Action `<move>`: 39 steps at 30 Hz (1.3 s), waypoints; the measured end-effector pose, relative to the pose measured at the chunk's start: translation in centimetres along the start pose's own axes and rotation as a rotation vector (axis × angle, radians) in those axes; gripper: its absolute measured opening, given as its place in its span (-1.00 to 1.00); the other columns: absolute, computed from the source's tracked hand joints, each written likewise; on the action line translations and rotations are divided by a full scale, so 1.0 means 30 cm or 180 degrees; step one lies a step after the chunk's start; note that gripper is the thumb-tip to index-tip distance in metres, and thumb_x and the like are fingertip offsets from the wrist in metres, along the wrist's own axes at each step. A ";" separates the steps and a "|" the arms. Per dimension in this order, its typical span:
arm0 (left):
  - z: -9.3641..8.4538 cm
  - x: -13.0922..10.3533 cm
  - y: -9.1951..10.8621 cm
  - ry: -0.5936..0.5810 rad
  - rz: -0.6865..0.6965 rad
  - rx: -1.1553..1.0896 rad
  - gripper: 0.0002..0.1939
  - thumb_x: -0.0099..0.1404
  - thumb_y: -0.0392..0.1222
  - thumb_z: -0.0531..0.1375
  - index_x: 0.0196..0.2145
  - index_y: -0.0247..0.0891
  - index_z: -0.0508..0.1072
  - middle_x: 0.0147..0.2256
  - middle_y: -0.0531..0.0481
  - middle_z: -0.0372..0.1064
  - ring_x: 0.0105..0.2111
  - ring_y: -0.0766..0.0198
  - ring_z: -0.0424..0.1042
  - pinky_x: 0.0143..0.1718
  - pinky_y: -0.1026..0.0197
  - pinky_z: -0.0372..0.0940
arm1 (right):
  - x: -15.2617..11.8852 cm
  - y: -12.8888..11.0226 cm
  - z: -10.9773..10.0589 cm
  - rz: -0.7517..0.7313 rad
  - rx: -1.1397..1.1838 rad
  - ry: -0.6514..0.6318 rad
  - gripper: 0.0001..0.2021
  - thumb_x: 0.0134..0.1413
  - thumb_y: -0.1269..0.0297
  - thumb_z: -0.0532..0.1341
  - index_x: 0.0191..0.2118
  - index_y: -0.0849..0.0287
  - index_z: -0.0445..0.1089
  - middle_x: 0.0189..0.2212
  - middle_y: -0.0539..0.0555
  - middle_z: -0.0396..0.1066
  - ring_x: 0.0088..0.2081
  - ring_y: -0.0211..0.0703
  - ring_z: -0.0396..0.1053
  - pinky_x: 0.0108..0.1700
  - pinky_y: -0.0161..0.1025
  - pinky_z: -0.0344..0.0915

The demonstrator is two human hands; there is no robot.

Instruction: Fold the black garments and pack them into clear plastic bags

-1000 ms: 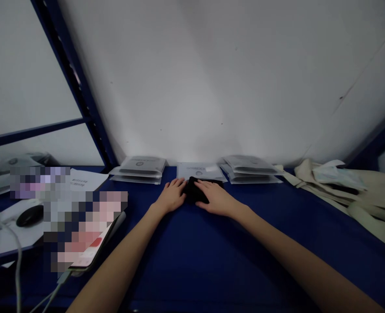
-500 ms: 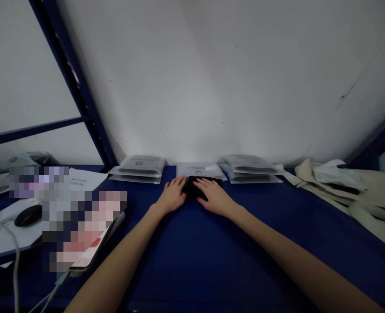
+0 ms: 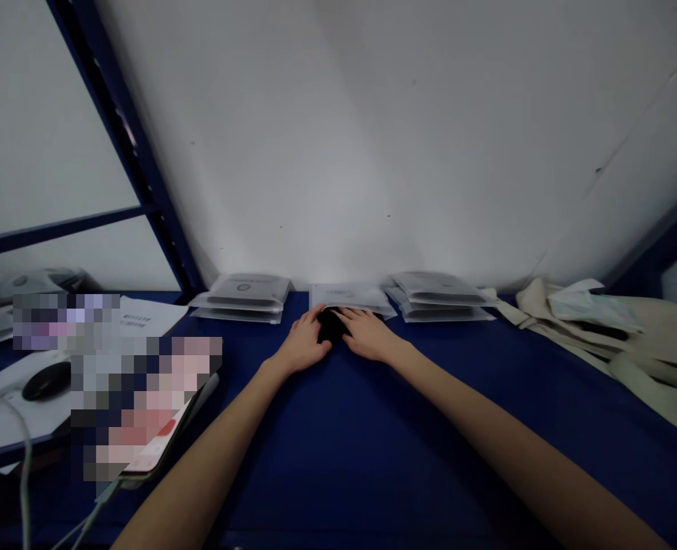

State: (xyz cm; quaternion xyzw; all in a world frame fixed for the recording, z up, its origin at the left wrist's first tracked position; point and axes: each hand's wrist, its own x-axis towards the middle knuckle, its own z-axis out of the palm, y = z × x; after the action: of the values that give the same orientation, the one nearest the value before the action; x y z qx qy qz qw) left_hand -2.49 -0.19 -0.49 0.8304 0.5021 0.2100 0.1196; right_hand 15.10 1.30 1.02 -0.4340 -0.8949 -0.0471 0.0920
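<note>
A small black item, soft-looking like folded cloth [image 3: 332, 327], lies on the blue table in front of me. My left hand [image 3: 305, 341] rests along its left side, fingers stretched forward and thumb apart. On its right side lies my right hand [image 3: 367, 334], fingers extended and spread over it, covering part of it. Just beyond my fingertips is a frosted clear bag [image 3: 350, 294] with printing, lying flat by the wall. Whether the black item reaches under the bag's front edge I cannot tell.
Stacked frosted zip bags lie at the back left [image 3: 247, 290] and back right [image 3: 442, 289]. A phone [image 3: 153, 451], partly pixelated, stands at left near a black mouse [image 3: 47, 380], papers and a white cable [image 3: 26, 473]. Beige cloth [image 3: 665, 328] lies at right.
My right hand has shifted slightly left, closer to my left hand. Less of the black item shows on the right, and its visible part is narrower.
</note>
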 end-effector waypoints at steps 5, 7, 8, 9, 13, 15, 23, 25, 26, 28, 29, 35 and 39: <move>-0.015 -0.010 0.013 -0.0035 -0.0009 0.0098 -0.37 0.11 -0.20 0.04 0.17 -0.30 0.09 0.28 -0.16 -0.19 0.26 0.10 -0.17 0.20 -0.03 -0.08 | 0.000 0.013 0.003 0.0237 -0.0099 0.0273 -0.41 0.00 0.53 0.01 0.22 0.34 0.05 0.17 0.25 0.15 0.14 -0.05 0.13 0.15 -0.13 0.05; -0.015 -0.010 0.013 -0.0012 -0.0009 0.0120 -0.39 0.12 -0.20 0.04 0.16 -0.31 0.12 0.27 -0.16 -0.17 0.25 0.09 -0.15 0.20 -0.03 -0.07 | -0.013 -0.014 -0.010 0.0221 -0.0182 0.0430 -0.44 0.02 0.55 -0.01 0.21 0.36 0.08 0.15 0.25 0.17 0.13 -0.03 0.14 0.14 -0.12 0.05; -0.013 -0.010 0.011 0.0017 0.0011 0.0115 -0.40 0.12 -0.20 0.04 0.15 -0.31 0.13 0.27 -0.16 -0.15 0.25 0.10 -0.14 0.21 -0.01 -0.07 | -0.021 -0.037 -0.020 0.0203 -0.0213 0.0469 -0.45 0.03 0.54 -0.01 0.20 0.35 0.09 0.14 0.25 0.18 0.12 -0.01 0.15 0.14 -0.11 0.05; -0.011 -0.009 0.008 0.0047 0.0038 0.0104 -0.40 0.12 -0.20 0.04 0.14 -0.32 0.14 0.26 -0.17 -0.14 0.25 0.11 -0.13 0.21 0.01 -0.08 | -0.029 -0.064 -0.031 0.0217 -0.0237 0.0464 -0.46 0.04 0.53 -0.01 0.19 0.34 0.10 0.13 0.24 0.20 0.10 0.01 0.17 0.12 -0.09 0.06; 0.006 -0.003 -0.010 0.0074 -0.0047 0.0118 -0.33 0.12 -0.22 0.05 0.19 -0.40 0.05 0.25 -0.24 -0.12 0.25 0.08 -0.14 0.21 0.01 -0.07 | -0.063 -0.188 -0.064 0.0831 -0.0342 0.0086 -0.49 0.09 0.40 0.04 0.20 0.29 0.11 0.09 0.34 0.23 0.03 0.18 0.23 -0.01 0.07 0.17; 0.014 0.000 -0.017 0.0053 -0.0163 0.0173 -0.29 0.13 -0.20 0.05 0.22 -0.43 -0.01 0.25 -0.26 -0.13 0.25 0.04 -0.17 0.20 -0.03 -0.06 | -0.074 -0.227 -0.062 0.1091 -0.0383 -0.0158 -0.47 0.12 0.33 0.06 0.23 0.28 0.06 0.15 0.42 0.11 0.09 0.31 0.15 -0.04 0.16 0.17; 0.013 -0.007 -0.002 0.0020 -0.0119 0.0300 -0.28 0.17 -0.15 0.01 0.25 -0.42 -0.10 0.28 -0.24 -0.21 0.27 0.04 -0.23 0.19 -0.06 -0.08 | -0.036 -0.182 -0.008 0.1185 -0.0242 -0.0310 -0.46 0.18 0.40 -0.05 0.28 0.24 -0.09 0.25 0.42 -0.11 0.23 0.29 -0.08 0.00 0.18 0.16; 0.008 -0.011 0.010 -0.0008 -0.0116 0.0335 -0.29 0.19 -0.12 0.00 0.25 -0.38 -0.12 0.28 -0.23 -0.23 0.27 0.04 -0.25 0.18 -0.08 -0.08 | -0.018 -0.171 -0.001 0.1217 -0.0240 -0.0288 -0.45 0.17 0.41 -0.04 0.28 0.25 -0.09 0.25 0.43 -0.13 0.23 0.31 -0.10 0.00 0.19 0.15; 0.005 -0.013 0.015 -0.0019 -0.0124 0.0353 -0.29 0.20 -0.11 0.00 0.25 -0.37 -0.12 0.28 -0.23 -0.24 0.27 0.04 -0.26 0.18 -0.09 -0.08 | -0.010 -0.167 0.003 0.1219 -0.0231 -0.0259 -0.45 0.17 0.42 -0.04 0.28 0.25 -0.09 0.25 0.42 -0.13 0.23 0.31 -0.11 0.00 0.20 0.15; -0.001 -0.017 0.027 -0.0038 -0.0155 0.0386 -0.29 0.21 -0.10 0.00 0.25 -0.34 -0.14 0.29 -0.23 -0.26 0.27 0.03 -0.27 0.17 -0.11 -0.08 | 0.003 -0.161 0.010 0.1200 -0.0208 -0.0172 -0.45 0.17 0.42 -0.04 0.28 0.22 -0.08 0.25 0.41 -0.12 0.23 0.29 -0.11 0.00 0.20 0.16; -0.004 -0.019 0.032 -0.0045 -0.0168 0.0400 -0.29 0.21 -0.10 0.00 0.26 -0.33 -0.15 0.29 -0.23 -0.27 0.27 0.03 -0.27 0.17 -0.11 -0.08 | 0.009 -0.158 0.014 0.1191 -0.0199 -0.0124 -0.45 0.17 0.42 -0.05 0.28 0.21 -0.07 0.24 0.41 -0.10 0.23 0.28 -0.11 0.00 0.19 0.16; -0.008 -0.024 0.039 -0.0045 -0.0160 0.0479 -0.28 0.22 -0.10 -0.01 0.26 -0.34 -0.17 0.29 -0.21 -0.29 0.27 0.04 -0.28 0.18 -0.10 -0.11 | 0.049 -0.130 0.027 0.1205 -0.0184 0.0042 -0.49 0.16 0.40 -0.03 0.25 0.18 0.02 0.20 0.36 0.04 0.19 0.23 0.01 -0.03 0.14 0.19; -0.004 -0.022 0.033 -0.0043 -0.0132 0.0533 -0.28 0.23 -0.08 -0.02 0.26 -0.36 -0.18 0.29 -0.21 -0.29 0.27 0.04 -0.28 0.18 -0.10 -0.11 | 0.094 -0.095 0.037 0.1195 -0.0068 0.0134 -0.55 0.17 0.41 -0.08 0.18 0.14 0.13 0.11 0.29 0.20 0.10 0.14 0.16 0.00 0.13 0.16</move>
State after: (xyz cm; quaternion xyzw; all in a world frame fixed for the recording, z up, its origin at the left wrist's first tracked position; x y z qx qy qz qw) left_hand -2.05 -1.24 -0.14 0.8283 0.5341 0.1592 0.0574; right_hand 11.01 1.89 0.51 -0.5933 -0.7955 -0.0477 0.1132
